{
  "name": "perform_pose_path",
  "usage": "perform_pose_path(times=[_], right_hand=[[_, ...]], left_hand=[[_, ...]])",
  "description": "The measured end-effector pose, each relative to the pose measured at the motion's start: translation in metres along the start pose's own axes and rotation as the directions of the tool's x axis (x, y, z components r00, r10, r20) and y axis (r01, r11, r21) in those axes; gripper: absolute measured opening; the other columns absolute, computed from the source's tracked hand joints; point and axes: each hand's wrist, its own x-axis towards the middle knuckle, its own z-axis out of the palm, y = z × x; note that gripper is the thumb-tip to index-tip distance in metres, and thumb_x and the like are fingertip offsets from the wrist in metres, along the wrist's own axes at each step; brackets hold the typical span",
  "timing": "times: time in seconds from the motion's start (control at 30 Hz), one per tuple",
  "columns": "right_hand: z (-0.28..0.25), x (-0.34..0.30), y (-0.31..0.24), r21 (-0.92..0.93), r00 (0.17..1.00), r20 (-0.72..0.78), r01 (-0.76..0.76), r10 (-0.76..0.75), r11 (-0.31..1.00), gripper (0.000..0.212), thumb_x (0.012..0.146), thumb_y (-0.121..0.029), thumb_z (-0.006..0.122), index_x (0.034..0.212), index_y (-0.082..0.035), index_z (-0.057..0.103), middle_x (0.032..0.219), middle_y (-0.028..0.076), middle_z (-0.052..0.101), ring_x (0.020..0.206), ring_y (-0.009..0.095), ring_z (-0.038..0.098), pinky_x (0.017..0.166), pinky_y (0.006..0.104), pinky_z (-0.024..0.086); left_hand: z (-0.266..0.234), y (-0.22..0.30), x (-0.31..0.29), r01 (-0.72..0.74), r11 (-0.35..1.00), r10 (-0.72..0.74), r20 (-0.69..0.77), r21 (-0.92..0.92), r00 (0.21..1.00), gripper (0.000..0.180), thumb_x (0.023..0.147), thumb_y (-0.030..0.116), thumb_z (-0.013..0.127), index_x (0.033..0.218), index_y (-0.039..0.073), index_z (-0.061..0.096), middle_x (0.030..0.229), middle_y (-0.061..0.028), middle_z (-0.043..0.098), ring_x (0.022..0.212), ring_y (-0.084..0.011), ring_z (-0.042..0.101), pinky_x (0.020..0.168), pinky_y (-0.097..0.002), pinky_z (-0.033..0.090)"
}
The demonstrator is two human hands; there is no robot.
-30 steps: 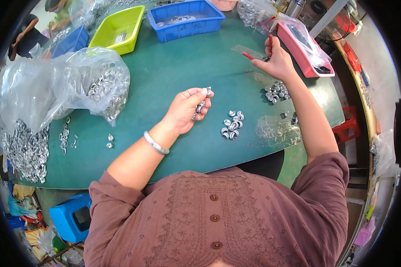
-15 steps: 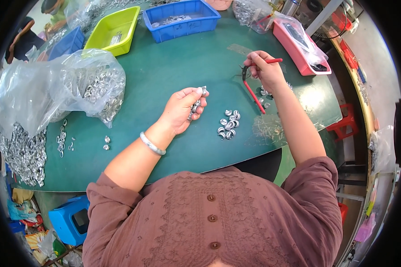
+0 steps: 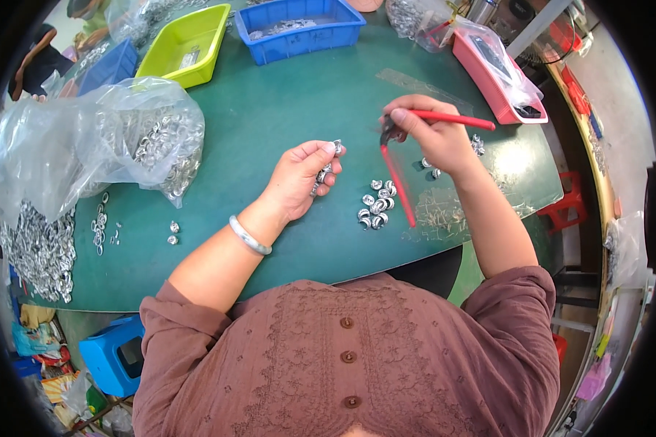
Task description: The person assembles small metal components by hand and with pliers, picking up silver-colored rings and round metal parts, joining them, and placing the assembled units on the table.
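Between the thumb and fingers of my left hand [image 3: 297,180] are small shiny silver metal pieces [image 3: 324,173], one poking out past the thumb tip. My right hand [image 3: 439,140] grips red-handled pliers [image 3: 399,188] near their dark head, with the handles spread wide apart. One handle sticks out to the right, and the other hangs down toward me. A small cluster of curved silver pieces [image 3: 377,205] lies on the green table between my hands. More silver pieces [image 3: 477,145] sit beside my right wrist, partly hidden by it.
A clear plastic bag [image 3: 142,138] of silver parts and a large heap of them [image 3: 40,251] occupy the left side. Along the back stand a lime tray [image 3: 215,54], a blue tray [image 3: 302,47] and a pink tray [image 3: 514,113]. The green table's [image 3: 270,102] near edge curves before me.
My right hand has shifted slightly toward me and turned, swinging the pliers' hanging handle down and left. The left hand has barely moved and still holds the silver pieces.
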Motion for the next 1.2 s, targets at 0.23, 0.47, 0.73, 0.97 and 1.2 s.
perform_pose_path(times=[0.23,0.47,0.73,0.97,1.2], right_hand=[[0.023,-0.011,-0.009,-0.036,0.995,0.094,0.047,-0.044,0.998,0.017,0.085,-0.010,0.054,0.092,0.005,0.058,0.078,0.008,0.062,0.067,0.010,0.057,0.061,0.0230,0.047],[0.032,-0.011,-0.007,-0.036,0.997,0.060,0.055,-0.052,0.998,0.017,0.082,-0.013,0.058,0.088,0.003,0.060,0.072,0.009,0.062,0.065,0.013,0.059,0.059,0.0251,0.048],[0.039,-0.011,-0.010,-0.152,0.989,0.031,0.146,-0.143,0.978,0.016,0.081,-0.012,0.057,0.086,0.003,0.060,0.071,0.011,0.061,0.063,0.015,0.059,0.057,0.0255,0.047],[0.038,-0.012,-0.007,-0.278,0.975,0.082,0.222,-0.207,0.935,0.016,0.083,-0.012,0.056,0.086,0.004,0.059,0.071,0.008,0.061,0.061,0.013,0.058,0.056,0.0245,0.047],[0.041,-0.011,-0.010,-0.296,0.971,0.047,0.238,-0.235,0.925,0.016,0.082,-0.013,0.056,0.084,0.003,0.060,0.069,0.010,0.060,0.060,0.013,0.058,0.055,0.0248,0.046]], left_hand=[[0.002,-0.001,0.000,-0.011,1.000,0.011,0.013,0.005,1.000,0.019,0.087,0.024,0.052,0.091,0.005,0.057,0.071,0.0018,0.054,0.055,-0.0044,0.046,0.042,-0.0152,0.033],[0.003,0.000,0.000,-0.012,1.000,0.012,0.004,0.017,1.000,0.018,0.087,0.024,0.052,0.089,0.006,0.057,0.070,0.0019,0.054,0.054,-0.0046,0.046,0.042,-0.0154,0.033],[0.002,-0.002,0.001,-0.020,0.999,0.021,-0.028,0.025,0.999,0.017,0.086,0.024,0.053,0.087,0.007,0.057,0.069,0.0017,0.054,0.053,-0.0048,0.045,0.042,-0.0157,0.033],[0.004,-0.004,0.001,-0.035,0.998,0.038,-0.044,0.060,0.998,0.016,0.086,0.023,0.054,0.083,0.008,0.057,0.069,0.0011,0.054,0.054,-0.0055,0.044,0.043,-0.0164,0.033],[0.004,-0.001,0.001,-0.014,0.999,0.016,-0.047,0.043,0.999,0.016,0.085,0.023,0.055,0.082,0.008,0.056,0.068,0.0010,0.053,0.054,-0.0057,0.044,0.043,-0.0165,0.033]])
